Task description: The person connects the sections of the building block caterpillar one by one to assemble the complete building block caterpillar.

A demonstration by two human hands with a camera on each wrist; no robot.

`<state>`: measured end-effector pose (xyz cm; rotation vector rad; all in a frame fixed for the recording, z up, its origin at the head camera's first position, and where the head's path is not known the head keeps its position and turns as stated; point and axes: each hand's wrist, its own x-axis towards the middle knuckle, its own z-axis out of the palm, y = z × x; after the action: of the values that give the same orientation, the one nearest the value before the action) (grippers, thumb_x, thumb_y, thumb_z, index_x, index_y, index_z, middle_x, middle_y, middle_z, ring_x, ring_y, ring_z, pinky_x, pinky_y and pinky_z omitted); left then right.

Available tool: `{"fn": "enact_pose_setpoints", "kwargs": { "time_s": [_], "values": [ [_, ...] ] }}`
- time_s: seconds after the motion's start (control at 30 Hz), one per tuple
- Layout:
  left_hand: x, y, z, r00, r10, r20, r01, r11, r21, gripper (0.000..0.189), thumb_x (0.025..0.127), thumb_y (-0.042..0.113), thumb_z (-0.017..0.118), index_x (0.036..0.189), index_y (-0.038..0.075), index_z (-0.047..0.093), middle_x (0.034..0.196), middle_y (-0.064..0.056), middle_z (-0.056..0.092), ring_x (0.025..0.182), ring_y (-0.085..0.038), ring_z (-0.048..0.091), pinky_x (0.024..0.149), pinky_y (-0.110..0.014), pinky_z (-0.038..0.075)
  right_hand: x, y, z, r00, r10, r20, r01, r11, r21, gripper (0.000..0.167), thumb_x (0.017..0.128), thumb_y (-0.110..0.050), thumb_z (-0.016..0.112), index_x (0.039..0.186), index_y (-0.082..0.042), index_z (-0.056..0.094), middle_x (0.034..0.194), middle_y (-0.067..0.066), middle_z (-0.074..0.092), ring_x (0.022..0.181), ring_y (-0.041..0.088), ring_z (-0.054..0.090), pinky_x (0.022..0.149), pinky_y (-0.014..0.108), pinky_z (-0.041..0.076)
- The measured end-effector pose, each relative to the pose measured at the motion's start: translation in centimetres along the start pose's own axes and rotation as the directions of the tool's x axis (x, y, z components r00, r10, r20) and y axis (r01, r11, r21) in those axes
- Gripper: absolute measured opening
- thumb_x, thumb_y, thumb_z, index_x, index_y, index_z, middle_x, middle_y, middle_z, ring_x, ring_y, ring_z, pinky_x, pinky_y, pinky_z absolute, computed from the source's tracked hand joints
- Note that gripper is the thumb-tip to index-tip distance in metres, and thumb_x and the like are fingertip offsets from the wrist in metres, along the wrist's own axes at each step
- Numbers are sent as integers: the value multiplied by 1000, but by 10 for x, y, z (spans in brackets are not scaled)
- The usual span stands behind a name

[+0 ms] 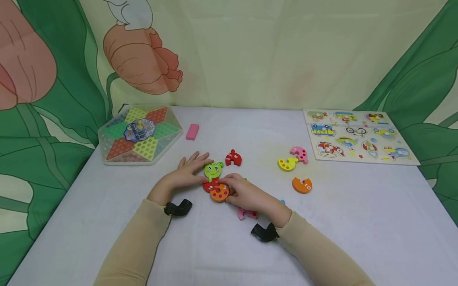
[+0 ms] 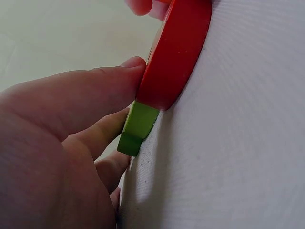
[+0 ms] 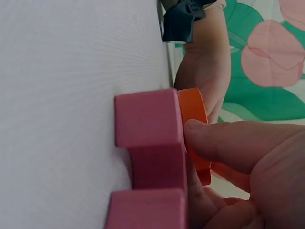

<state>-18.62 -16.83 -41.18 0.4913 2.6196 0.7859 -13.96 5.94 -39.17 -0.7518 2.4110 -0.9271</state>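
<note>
A green caterpillar-head piece (image 1: 212,170) lies on the table, joined to a red piece (image 1: 207,187) marked 2. My left hand (image 1: 186,174) is beside them with spread, straight fingers; in the left wrist view its thumb touches the red piece's edge, while other fingers lie behind the green head. My right hand (image 1: 246,192) pinches an orange spotted piece (image 1: 219,193) marked 3, which overlaps the red one's lower edge. In the right wrist view, a pink notched piece (image 3: 150,119) stands close in front of the pinching fingers. The right hand partly hides pieces beneath it.
A red piece (image 1: 233,158) lies beyond the hands. Yellow (image 1: 287,164), pink (image 1: 299,154) and orange (image 1: 302,185) pieces lie to the right. Farther back are a pink block (image 1: 192,132), a patterned hexagonal box (image 1: 141,135) and a vehicle puzzle board (image 1: 361,137).
</note>
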Motion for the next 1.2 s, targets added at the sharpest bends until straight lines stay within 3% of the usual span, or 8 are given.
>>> {"fn": "enact_pose_setpoints", "kwargs": {
  "time_s": [0.27, 0.4, 0.5, 0.63, 0.77, 0.93, 1.2],
  "values": [
    [0, 1, -1, 1000, -10, 4, 10, 1000, 2, 64, 81, 31, 59, 140, 24, 35, 154, -1, 14, 141, -28, -6, 108, -56, -12, 0, 0, 1, 1000, -9, -30, 8, 1000, -29, 49, 82, -17, 66, 128, -12, 49, 124, 9, 44, 78, 8, 53, 72, 21, 48],
    [0, 1, -1, 1000, -15, 6, 15, 1000, 8, 65, 81, 32, 59, 140, 24, 35, 154, 0, 14, 142, -27, -6, 108, -56, -11, 1, 0, 1, 999, -2, -46, -2, 996, -92, 41, 82, -19, 66, 120, -9, 55, 127, 10, 44, 71, 8, 50, 67, 20, 45],
    [-1, 1, -2, 1000, -19, 7, 19, 1000, 6, 65, 81, 33, 59, 140, 24, 35, 154, 0, 14, 142, -27, -6, 109, -56, -11, -1, -1, -3, 999, -6, -40, 3, 997, -77, 41, 82, -19, 65, 121, -11, 54, 129, 10, 42, 72, 7, 51, 66, 19, 47],
    [0, 0, -1, 1000, -12, 7, 11, 1000, 10, 65, 81, 34, 59, 140, 24, 35, 154, 0, 14, 142, -27, -6, 108, -56, -12, -10, 0, -24, 998, -30, -61, 31, 1000, 4, 44, 84, -18, 63, 126, -11, 50, 130, 9, 41, 77, 10, 53, 67, 20, 49],
    [3, -2, 1, 1000, -3, 12, 3, 1000, 6, 64, 82, 36, 58, 140, 24, 35, 154, 1, 13, 142, -26, -6, 109, -55, -12, -27, 9, -55, 989, -44, -141, 56, 995, 83, 41, 87, -14, 59, 126, -11, 48, 130, 9, 42, 84, 15, 55, 71, 24, 50],
    [3, -1, 1, 1000, -18, 16, 18, 1000, 0, 67, 80, 34, 60, 140, 25, 34, 154, 2, 12, 142, -26, -7, 109, -55, -12, -51, 26, -87, 975, -7, -220, 34, 993, 115, 37, 89, -14, 56, 125, -15, 49, 122, 7, 52, 92, 18, 56, 76, 28, 50],
    [1, 0, -1, 1000, -18, 25, 18, 1000, 12, 73, 76, 32, 63, 141, 26, 32, 154, 2, 11, 141, -27, -7, 109, -56, -12, -89, 46, -113, 975, -39, -219, 82, 978, 193, 39, 90, -15, 55, 126, -5, 46, 122, 14, 50, 95, 7, 55, 78, 17, 50]
  ]
}}
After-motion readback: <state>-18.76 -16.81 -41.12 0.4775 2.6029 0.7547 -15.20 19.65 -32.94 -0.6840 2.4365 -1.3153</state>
